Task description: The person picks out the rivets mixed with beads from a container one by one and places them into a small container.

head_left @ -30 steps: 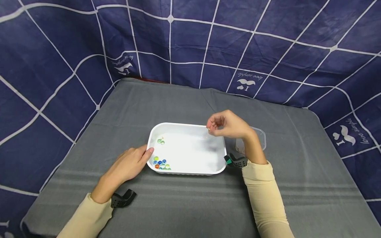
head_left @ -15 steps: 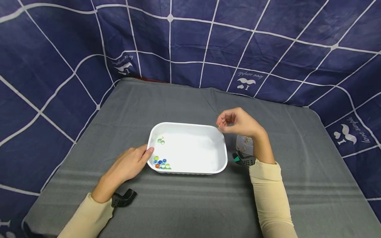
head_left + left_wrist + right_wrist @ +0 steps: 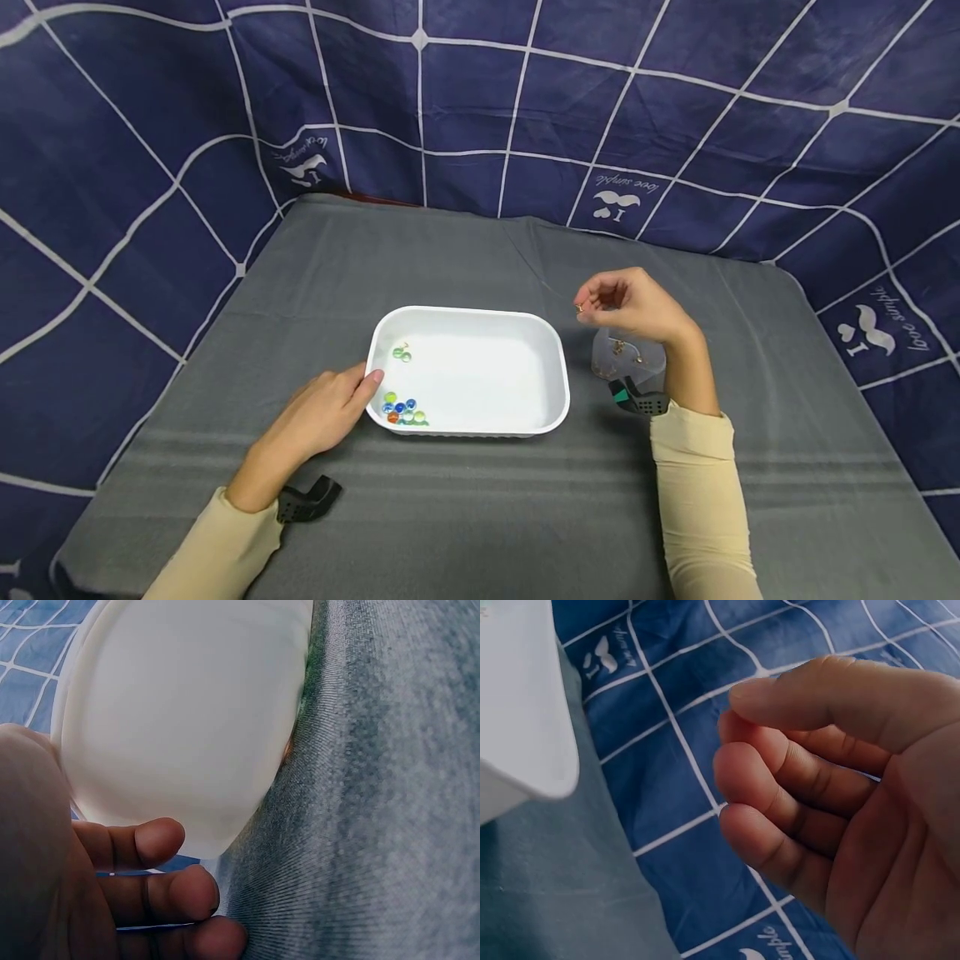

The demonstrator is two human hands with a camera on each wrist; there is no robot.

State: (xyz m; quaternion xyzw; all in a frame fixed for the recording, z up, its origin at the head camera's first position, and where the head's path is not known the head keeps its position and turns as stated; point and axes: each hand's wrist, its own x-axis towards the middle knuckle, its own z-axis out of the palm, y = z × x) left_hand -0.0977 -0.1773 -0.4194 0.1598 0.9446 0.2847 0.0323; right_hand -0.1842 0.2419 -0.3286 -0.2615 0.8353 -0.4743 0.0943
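A white plastic tray [image 3: 472,367] lies on the table, and my left hand [image 3: 318,412] grips its left rim, thumb over the edge and fingers along the outside. The left wrist view shows those fingers [image 3: 161,844] beside the tray's outer wall [image 3: 180,712]. Several coloured glass marbles [image 3: 400,408] lie in the near left corner, with a few green ones [image 3: 402,354] farther back. My right hand [image 3: 637,304] pinches a tiny gold-coloured piece [image 3: 580,308] between thumb and fingertips, above a clear plastic container [image 3: 603,362]. In the right wrist view the fingertips hide that piece.
Small gold-coloured pieces [image 3: 637,359] lie in the clear container, right of the tray. Grey cloth [image 3: 480,517] covers the table. A dark blue curtain [image 3: 480,100] with white lines hangs behind and at both sides.
My right hand has moved right, from over the tray's far right corner to above the clear container, still pinching the gold-coloured piece. The left hand keeps its grip on the rim.
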